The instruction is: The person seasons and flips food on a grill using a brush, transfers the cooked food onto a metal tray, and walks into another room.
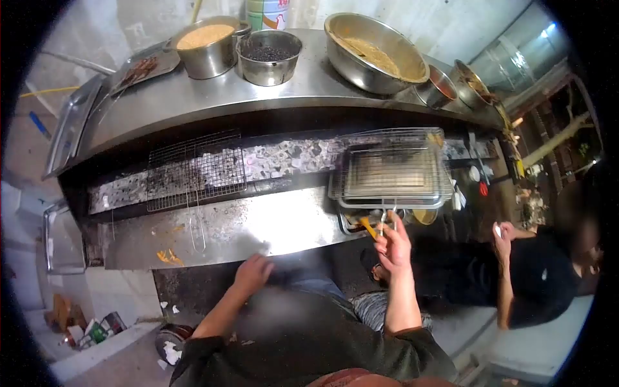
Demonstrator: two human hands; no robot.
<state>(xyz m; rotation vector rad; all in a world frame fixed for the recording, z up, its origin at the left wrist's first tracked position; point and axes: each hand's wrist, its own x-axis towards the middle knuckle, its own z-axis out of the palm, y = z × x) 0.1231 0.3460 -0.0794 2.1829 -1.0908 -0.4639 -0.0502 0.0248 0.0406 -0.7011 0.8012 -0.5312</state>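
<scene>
My right hand (394, 248) is closed around the wire handle of a grill basket (393, 171). That basket lies on a metal tray at the right end of the charcoal trough. A yellow-handled brush (367, 226) is beside my fingers, partly hidden by them. My left hand (253, 274) is at the front edge of the steel counter (258, 226), with its fingers curled and no object visible in them. Another wire grill basket (196, 171) lies over the coals on the left, its long handle pointing towards me.
Along the back shelf stand a pot of orange-tan powder (206, 48), a pot of dark contents (269, 58) and a large steel bowl (377, 55). A person in dark clothes (541, 274) is close on my right, holding a small white thing. Yellow scraps (169, 257) lie on the counter.
</scene>
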